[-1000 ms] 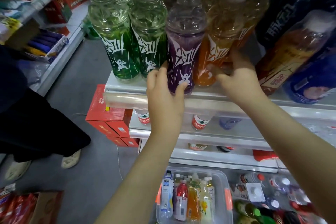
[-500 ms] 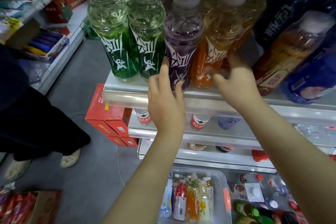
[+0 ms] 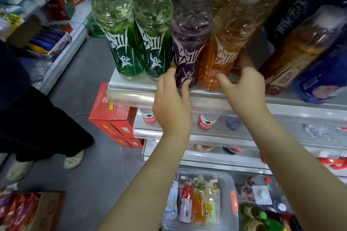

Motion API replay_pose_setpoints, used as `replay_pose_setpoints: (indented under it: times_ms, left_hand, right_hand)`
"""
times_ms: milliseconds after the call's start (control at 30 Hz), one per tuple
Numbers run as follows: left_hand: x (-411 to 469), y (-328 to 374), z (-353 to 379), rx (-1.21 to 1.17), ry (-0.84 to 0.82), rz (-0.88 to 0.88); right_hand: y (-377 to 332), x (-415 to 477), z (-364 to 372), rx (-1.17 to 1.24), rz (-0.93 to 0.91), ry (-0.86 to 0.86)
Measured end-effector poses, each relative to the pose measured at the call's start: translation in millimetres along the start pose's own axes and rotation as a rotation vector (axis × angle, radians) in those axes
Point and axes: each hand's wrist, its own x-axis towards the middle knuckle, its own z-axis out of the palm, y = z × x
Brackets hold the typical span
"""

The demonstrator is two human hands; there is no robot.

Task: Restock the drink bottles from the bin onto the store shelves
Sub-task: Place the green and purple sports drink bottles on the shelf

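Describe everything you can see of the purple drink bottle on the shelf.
The purple bottle is clear ribbed plastic with purple drink, a dark label bearing white jagged lettering and a running figure, and a frosted cap. It stands upright at the front edge of the shelf, between a green bottle and an orange bottle. The left hand grips its base.

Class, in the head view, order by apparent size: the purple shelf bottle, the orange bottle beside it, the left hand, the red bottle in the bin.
1. purple bottle and orange bottle: alike, no ranking; nearness enlarges both.
2. left hand
3. red bottle in the bin, farthest away.
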Motion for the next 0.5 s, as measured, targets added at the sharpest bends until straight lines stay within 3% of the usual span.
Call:
replay_pose_setpoints:
  times_ms: [233,500]
  left_hand:
    - [0.1,-3.4,-1.4,0.02,0.011,0.033]
    - [-1.0,-3.6,-0.5,0.016,0.016,0.042]
  right_hand:
    - [-0.4,6.5,-10.1,-0.01,0.014,-0.106]
    - [-3.3,-1.7,1.4,-0.038,0.032,-0.016]
